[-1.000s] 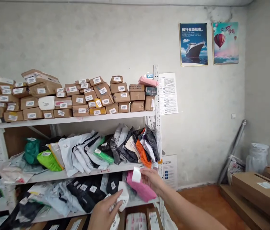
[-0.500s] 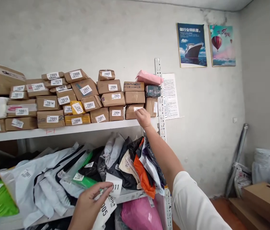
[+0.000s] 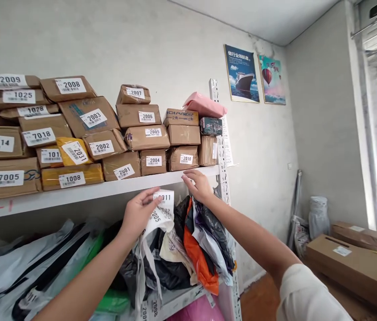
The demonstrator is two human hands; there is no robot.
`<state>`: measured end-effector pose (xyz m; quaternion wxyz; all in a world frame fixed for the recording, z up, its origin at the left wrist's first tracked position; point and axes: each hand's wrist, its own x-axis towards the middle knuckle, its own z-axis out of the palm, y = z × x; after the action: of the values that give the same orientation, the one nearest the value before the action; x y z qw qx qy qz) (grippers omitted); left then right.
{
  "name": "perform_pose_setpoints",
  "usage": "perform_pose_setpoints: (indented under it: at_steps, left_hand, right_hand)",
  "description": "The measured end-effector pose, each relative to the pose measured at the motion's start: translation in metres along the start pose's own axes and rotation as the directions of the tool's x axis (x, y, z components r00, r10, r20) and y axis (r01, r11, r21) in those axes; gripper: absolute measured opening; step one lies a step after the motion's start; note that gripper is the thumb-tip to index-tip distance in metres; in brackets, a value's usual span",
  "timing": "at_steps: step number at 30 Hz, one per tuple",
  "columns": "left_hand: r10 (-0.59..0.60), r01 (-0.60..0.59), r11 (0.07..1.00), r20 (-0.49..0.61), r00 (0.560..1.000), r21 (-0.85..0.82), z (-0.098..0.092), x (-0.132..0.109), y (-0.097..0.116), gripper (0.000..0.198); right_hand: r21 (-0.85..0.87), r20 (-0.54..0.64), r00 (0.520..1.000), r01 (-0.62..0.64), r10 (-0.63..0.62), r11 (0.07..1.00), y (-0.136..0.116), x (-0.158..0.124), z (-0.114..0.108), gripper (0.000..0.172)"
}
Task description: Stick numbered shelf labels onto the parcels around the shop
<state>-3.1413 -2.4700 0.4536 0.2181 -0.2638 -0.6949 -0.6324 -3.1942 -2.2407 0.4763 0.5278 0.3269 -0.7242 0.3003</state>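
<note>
My left hand [image 3: 138,214] is raised under the top shelf [image 3: 108,189], pinched on a strip of white number labels [image 3: 160,209] reading 2011 and 2005, whose backing paper hangs down. My right hand [image 3: 198,185] hovers just right of the strip below the shelf edge, fingers loosely spread, nothing in it. Right above it a small brown parcel [image 3: 179,158] bears a label 2010. Beside it sit parcels 2004 [image 3: 153,161] and 2001 [image 3: 121,166].
Labelled brown boxes are stacked along the top shelf, with a pink packet [image 3: 204,106] on the right stack. Soft mailer bags [image 3: 195,240] fill the shelf below. Long cardboard boxes [image 3: 352,261] lie on the floor at right, near a window. Two posters [image 3: 242,73] hang on the wall.
The right hand has come down from parcel 2010, leaving the label stuck on it. The left hand lifted the label strip up to the shelf edge. The camera moved closer and tilted up.
</note>
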Motion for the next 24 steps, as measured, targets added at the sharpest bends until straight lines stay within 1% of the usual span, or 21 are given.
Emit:
perform_pose_setpoints:
  at_steps: [1, 2, 3, 5, 7, 8, 10, 12, 14, 15, 18, 19, 22, 24]
  left_hand:
    - [0.007, -0.007, 1.000, 0.017, 1.000, -0.027, 0.005, 0.007, 0.005, 0.061]
    - [0.019, -0.018, 0.999, 0.029, 0.999, -0.041, 0.011, 0.012, 0.011, 0.065]
    - [0.031, -0.030, 0.998, 0.036, 0.999, -0.047, 0.016, 0.017, 0.015, 0.067]
    - [0.047, -0.045, 0.998, 0.039, 0.998, -0.043, 0.025, 0.025, 0.021, 0.067]
    - [0.045, -0.043, 0.999, 0.051, 0.998, -0.033, 0.033, 0.031, 0.023, 0.064]
    - [0.039, -0.036, 0.999, 0.069, 0.997, -0.037, 0.036, 0.032, 0.022, 0.061]
    - [0.033, -0.031, 0.999, 0.090, 0.995, -0.024, 0.041, 0.034, 0.021, 0.051]
    - [0.036, -0.038, 0.998, 0.051, 0.998, 0.040, 0.047, 0.036, 0.019, 0.044]
    - [0.049, -0.049, 0.996, 0.000, 0.999, 0.077, 0.052, 0.039, 0.018, 0.043]
    - [0.048, -0.048, 0.997, 0.005, 0.999, 0.063, 0.054, 0.041, 0.017, 0.043]
    - [0.048, -0.043, 0.998, 0.083, 0.995, -0.052, 0.060, 0.053, 0.016, 0.041]
    - [0.056, -0.050, 0.996, 0.086, 0.995, -0.078, 0.062, 0.059, 0.015, 0.040]
    - [0.147, -0.144, 0.985, 0.021, 0.989, -0.092, 0.065, 0.078, 0.012, 0.037]
    - [0.205, -0.206, 0.978, -0.014, 0.979, -0.039, 0.068, 0.089, 0.011, 0.037]
  right_hand:
    - [0.165, 0.038, 0.998, -0.053, 0.047, 0.985, -0.007, -0.004, -0.001, 0.038]
    - [0.311, 0.087, 0.993, -0.105, 0.081, 0.945, -0.013, -0.007, -0.002, 0.038]
    - [0.420, 0.140, 0.984, -0.157, 0.107, 0.894, -0.019, -0.009, -0.003, 0.041]
    - [0.525, 0.215, 0.963, -0.257, 0.165, 0.812, -0.024, -0.008, -0.009, 0.047]
    - [0.545, 0.224, 0.948, -0.313, 0.225, 0.778, -0.025, -0.005, -0.016, 0.043]
    - [0.542, 0.214, 0.947, -0.318, 0.238, 0.778, -0.024, -0.004, -0.020, 0.039]
    - [0.517, 0.194, 0.955, -0.294, 0.225, 0.804, -0.021, 0.000, -0.028, 0.032]
    - [0.483, 0.199, 0.962, -0.264, 0.189, 0.835, -0.018, 0.003, -0.034, 0.027]
    - [0.460, 0.201, 0.966, -0.241, 0.164, 0.854, -0.017, 0.007, -0.037, 0.026]
    - [0.453, 0.189, 0.969, -0.229, 0.158, 0.862, -0.017, 0.010, -0.038, 0.026]
    - [0.437, 0.126, 0.980, -0.197, 0.157, 0.878, -0.016, 0.019, -0.036, 0.027]
    - [0.437, 0.103, 0.982, -0.186, 0.156, 0.880, -0.015, 0.022, -0.035, 0.027]
    - [0.456, 0.029, 0.989, -0.145, 0.148, 0.878, -0.010, 0.029, -0.027, 0.023]
    - [0.460, -0.040, 0.988, -0.115, 0.150, 0.881, -0.005, 0.033, -0.023, 0.021]
